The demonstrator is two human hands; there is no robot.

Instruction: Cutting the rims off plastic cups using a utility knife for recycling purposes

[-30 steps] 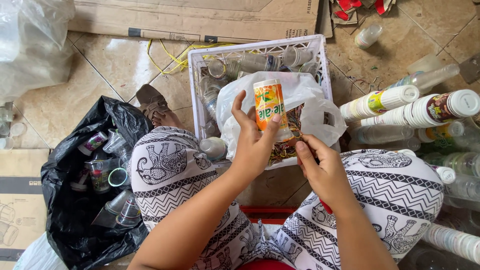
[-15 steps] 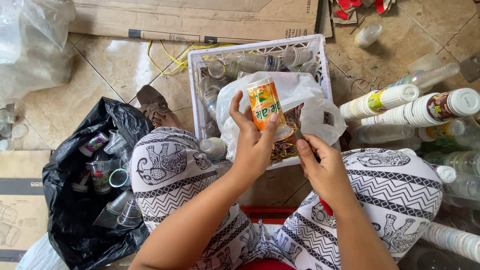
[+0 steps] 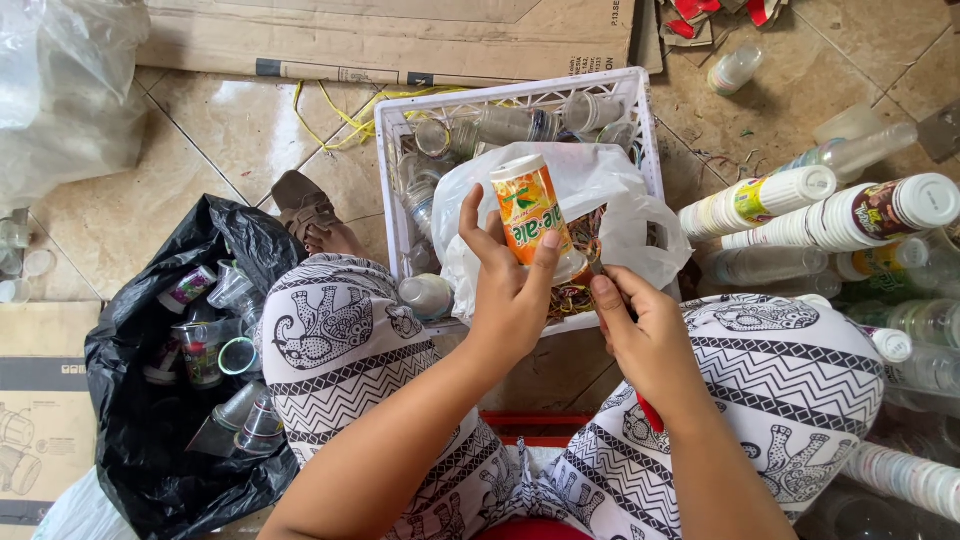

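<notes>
My left hand (image 3: 508,292) grips a plastic cup with an orange and yellow label (image 3: 531,215), held upside down and tilted over a white plastic bag (image 3: 590,185). My right hand (image 3: 640,330) is closed at the cup's lower rim, fingers pinched on something small there; a red handle shows under my wrist. The bag lies in a white plastic crate (image 3: 400,180) that holds several clear cups and bottles. My knees in patterned black and white trousers frame the hands.
A black rubbish bag (image 3: 150,340) full of used cups sits on the left. Stacks of nested cups (image 3: 810,210) and clear bottles lie on the right. Flattened cardboard (image 3: 400,40) lies behind the crate, a brown sandal (image 3: 300,205) beside it, on a tiled floor.
The labelled cup has tilted and shifted slightly in my left hand. My right hand stays at its lower rim.
</notes>
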